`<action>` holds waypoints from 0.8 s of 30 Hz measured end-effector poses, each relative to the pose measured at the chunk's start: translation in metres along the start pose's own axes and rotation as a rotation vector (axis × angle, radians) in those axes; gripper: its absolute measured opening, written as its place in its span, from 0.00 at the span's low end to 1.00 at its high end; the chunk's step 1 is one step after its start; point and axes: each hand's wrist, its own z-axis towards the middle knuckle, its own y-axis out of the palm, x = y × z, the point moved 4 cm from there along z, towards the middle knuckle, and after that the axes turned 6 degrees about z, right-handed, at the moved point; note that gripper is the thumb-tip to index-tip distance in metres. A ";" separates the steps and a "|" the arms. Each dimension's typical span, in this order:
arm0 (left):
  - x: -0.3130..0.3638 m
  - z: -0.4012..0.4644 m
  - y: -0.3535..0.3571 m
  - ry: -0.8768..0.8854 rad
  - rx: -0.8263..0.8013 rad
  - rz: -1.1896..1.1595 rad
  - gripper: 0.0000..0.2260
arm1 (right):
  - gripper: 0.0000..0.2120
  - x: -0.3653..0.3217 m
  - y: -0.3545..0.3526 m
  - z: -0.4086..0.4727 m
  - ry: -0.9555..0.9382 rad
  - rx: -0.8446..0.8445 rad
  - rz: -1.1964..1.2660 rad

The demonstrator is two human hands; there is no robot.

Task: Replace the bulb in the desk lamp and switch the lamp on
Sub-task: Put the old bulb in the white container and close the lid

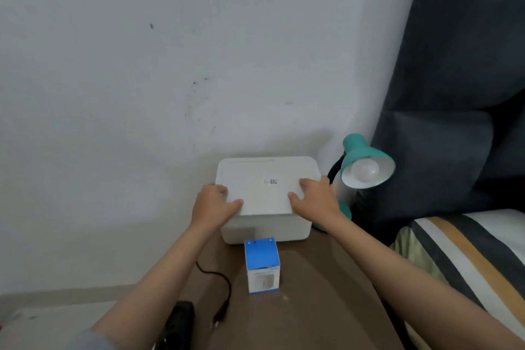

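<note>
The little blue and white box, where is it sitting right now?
The blue and white box stands upright on the brown table, near the middle of the head view, just in front of the white storage bin and right of the black cord.

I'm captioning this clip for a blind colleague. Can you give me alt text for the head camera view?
Both bare hands, left hand and right hand, grip the lid of a white plastic storage box on a brown table against a white wall. A teal desk lamp with a white bulb stands to its right; a small blue-and-white carton stands in front.
</note>
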 end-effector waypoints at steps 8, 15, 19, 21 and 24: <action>-0.009 0.040 0.022 0.039 -0.028 0.067 0.24 | 0.27 0.000 0.018 0.046 0.073 -0.056 0.005; -0.015 0.037 0.033 0.066 0.016 0.078 0.23 | 0.26 -0.002 0.021 0.040 0.038 -0.023 -0.064; -0.015 0.039 0.033 0.059 0.036 0.092 0.22 | 0.26 -0.007 0.021 0.039 0.022 -0.041 -0.075; -0.016 0.040 0.032 0.057 0.037 0.108 0.21 | 0.26 -0.009 0.021 0.040 0.016 -0.040 -0.084; -0.018 0.043 0.033 0.069 0.005 0.151 0.22 | 0.27 -0.008 0.023 0.041 0.016 -0.037 -0.084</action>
